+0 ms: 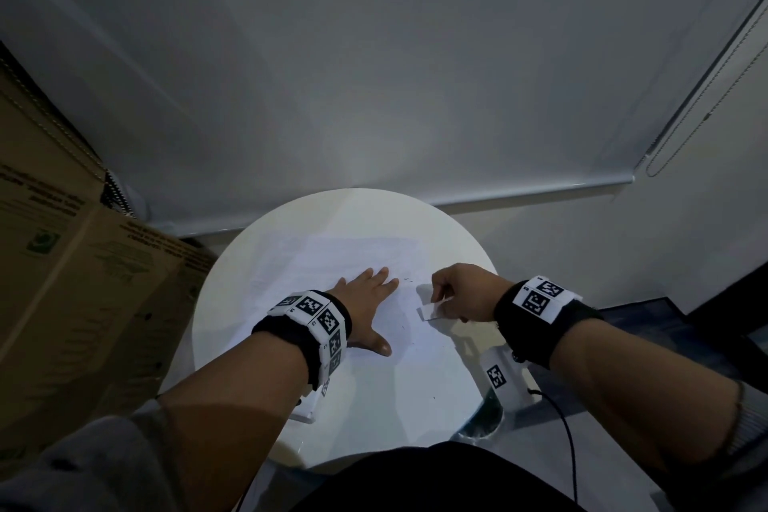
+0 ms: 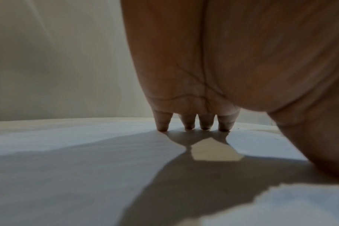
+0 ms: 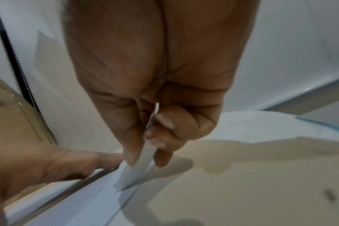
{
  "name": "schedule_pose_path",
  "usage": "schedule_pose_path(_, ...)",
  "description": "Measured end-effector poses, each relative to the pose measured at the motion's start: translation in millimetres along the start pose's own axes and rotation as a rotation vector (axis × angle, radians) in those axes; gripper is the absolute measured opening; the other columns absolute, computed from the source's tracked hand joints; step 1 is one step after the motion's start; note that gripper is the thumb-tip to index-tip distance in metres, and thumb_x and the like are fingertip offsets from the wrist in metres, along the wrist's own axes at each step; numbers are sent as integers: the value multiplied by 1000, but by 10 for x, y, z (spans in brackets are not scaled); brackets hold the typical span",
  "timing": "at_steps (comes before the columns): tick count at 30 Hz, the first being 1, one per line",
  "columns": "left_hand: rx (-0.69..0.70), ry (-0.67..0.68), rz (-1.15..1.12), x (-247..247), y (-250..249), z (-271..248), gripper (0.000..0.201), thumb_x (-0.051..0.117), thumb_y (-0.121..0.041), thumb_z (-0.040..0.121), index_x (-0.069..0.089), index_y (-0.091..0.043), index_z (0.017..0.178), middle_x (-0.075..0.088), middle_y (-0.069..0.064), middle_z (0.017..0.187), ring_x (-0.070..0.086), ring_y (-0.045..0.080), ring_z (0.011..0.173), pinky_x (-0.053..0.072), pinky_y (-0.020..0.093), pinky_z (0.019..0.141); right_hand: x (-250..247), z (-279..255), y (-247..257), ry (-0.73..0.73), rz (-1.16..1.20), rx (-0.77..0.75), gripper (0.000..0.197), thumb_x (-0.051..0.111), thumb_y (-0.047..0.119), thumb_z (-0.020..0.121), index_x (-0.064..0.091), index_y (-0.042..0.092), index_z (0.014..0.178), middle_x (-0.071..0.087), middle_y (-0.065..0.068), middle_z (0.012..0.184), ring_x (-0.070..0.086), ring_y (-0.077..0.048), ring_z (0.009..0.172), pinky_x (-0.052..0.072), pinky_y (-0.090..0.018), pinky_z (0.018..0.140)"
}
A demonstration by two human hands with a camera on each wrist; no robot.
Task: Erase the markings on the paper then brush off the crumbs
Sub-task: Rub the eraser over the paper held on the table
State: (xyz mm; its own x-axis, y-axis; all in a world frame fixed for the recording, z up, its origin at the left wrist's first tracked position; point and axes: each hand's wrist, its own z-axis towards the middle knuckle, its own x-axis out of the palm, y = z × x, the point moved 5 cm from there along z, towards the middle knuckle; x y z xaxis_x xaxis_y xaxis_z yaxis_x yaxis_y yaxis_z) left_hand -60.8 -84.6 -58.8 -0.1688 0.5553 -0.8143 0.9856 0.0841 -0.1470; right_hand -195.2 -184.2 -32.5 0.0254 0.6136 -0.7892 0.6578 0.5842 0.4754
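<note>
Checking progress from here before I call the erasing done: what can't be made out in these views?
- Markings on the paper: head view, too small and dim; only specks near the left hand.
- Eraser tip contact: right wrist view, blurred; right hand covers it in the head view.
- Crumbs: too small in every view.

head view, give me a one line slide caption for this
Left hand presses flat on white paper sheet on round white table; right hand pinches a white eraser.
</note>
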Motion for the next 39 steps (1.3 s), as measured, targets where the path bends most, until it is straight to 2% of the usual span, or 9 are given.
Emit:
schedule_pose_path(3, 4, -2, -10, -3, -5, -2, 110, 68, -51, 85, -10, -20, 155, -20, -2, 162, -15, 18, 149, 2, 49, 120, 130, -58, -35, 183, 61, -16, 20, 67, 4, 79, 58, 20, 71, 63, -8, 70, 46, 0, 35, 40, -16, 43)
schedule_pose_path(7, 1, -1, -19, -8, 2, -7, 109, 68, -51, 85, -9, -20, 155, -20, -1, 162, -15, 19, 149, 1, 49, 120, 62, -22, -85, 41, 90, -7, 15, 67, 6, 78, 59, 17, 74, 64, -10, 73, 47, -1, 35, 42, -16, 43)
schedule_pose_path(12, 6, 1, -20, -7, -3, -9, 109, 68, -50, 85, -10, -20, 155, -20, -1, 162, -15, 18, 149, 1, 49, 120, 130, -51, -78, 186, 160, 1, 18, 68, 4, 81, 58, 17, 74, 63, -12, 73, 50, -6, 41, 43, -19, 45)
schedule_pose_path(18, -10, 6, 14, -9, 6, -13, 111, 66, -53, 85, -12, -18, 155, -20, -1, 162, -14, 18, 149, 2, 50, 120, -94, 156, 32, -185, 143, 61, 12, 63, 12, 88, 61, 15, 99, 54, 5, 66, 52, -5, 42, 42, -14, 44)
schedule_pose_path(24, -16, 0, 9, -14, 8, -12, 112, 66, -55, 84, -12, -17, 154, -19, -2, 162, -13, 17, 150, 3, 49, 120, 134, 88, 148, 45, 76, -19, 11, 64, 12, 86, 62, 20, 93, 62, -4, 72, 55, -13, 49, 46, -18, 54)
schedule_pose_path(28, -11, -5, -5, -13, 13, -18, 111, 67, -54, 84, -11, -17, 155, -18, -2, 162, -13, 17, 150, 2, 49, 121, -66, 176, 93, -231, 54, 61, 13, 60, 12, 88, 62, 10, 101, 55, 0, 89, 53, -7, 48, 47, -22, 57)
schedule_pose_path(33, -9, -9, 2, -28, 4, -24, 111, 67, -55, 84, -12, -18, 155, -18, -3, 162, -13, 17, 150, 2, 49, 121, 116, 121, 185, 4, 41, 13, 9, 60, 14, 88, 58, 16, 96, 67, -12, 84, 59, -19, 58, 45, -15, 50)
schedule_pose_path(37, -10, -8, 13, -30, 7, -36, 110, 66, -55, 85, -11, -18, 155, -18, -2, 162, -13, 17, 150, 1, 48, 121, -33, 175, 157, -182, 32, 85, 17, 59, 13, 89, 61, 9, 105, 63, -9, 98, 64, -25, 83, 46, -22, 65)
schedule_pose_path(39, -8, -11, 14, -26, 8, -39, 110, 66, -55, 85, -12, -18, 155, -18, -2, 162, -13, 17, 150, 1, 48, 121, -19, 163, 176, -159, 36, 80, 15, 59, 13, 88, 61, 9, 103, 64, -10, 94, 64, -23, 78, 46, -23, 65)
